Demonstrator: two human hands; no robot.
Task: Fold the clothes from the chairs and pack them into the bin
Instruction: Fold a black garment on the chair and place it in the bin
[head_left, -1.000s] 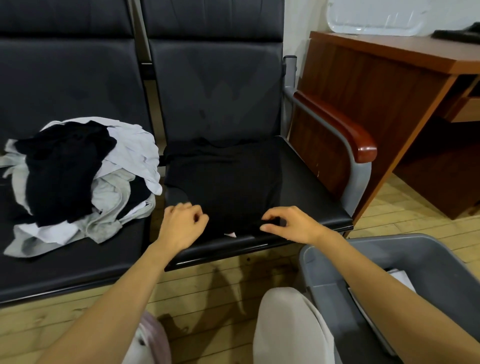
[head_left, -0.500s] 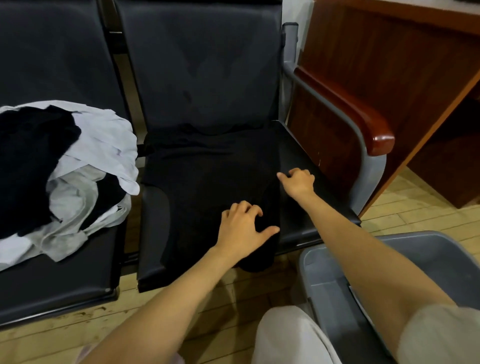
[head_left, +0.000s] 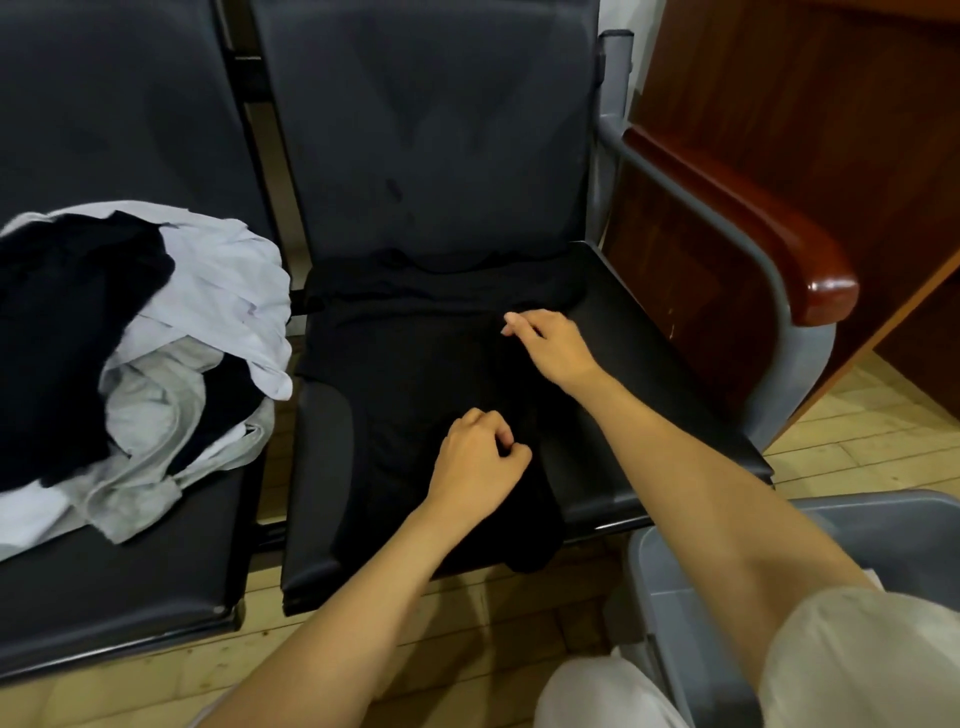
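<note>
Left hand (head_left: 480, 457) pinching black garment (head_left: 415, 374) near chair seat (head_left: 649, 374) front edge, hem overhanging; right hand (head_left: 545, 343) touching fold mid-seat, grip unclear; gray bin (head_left: 691, 623) below front-right corner.

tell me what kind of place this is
Probably an office or waiting area: joined black padded chairs with a red-brown wooden armrest, a brown wooden desk beside them, and a pale wooden plank floor.
</note>
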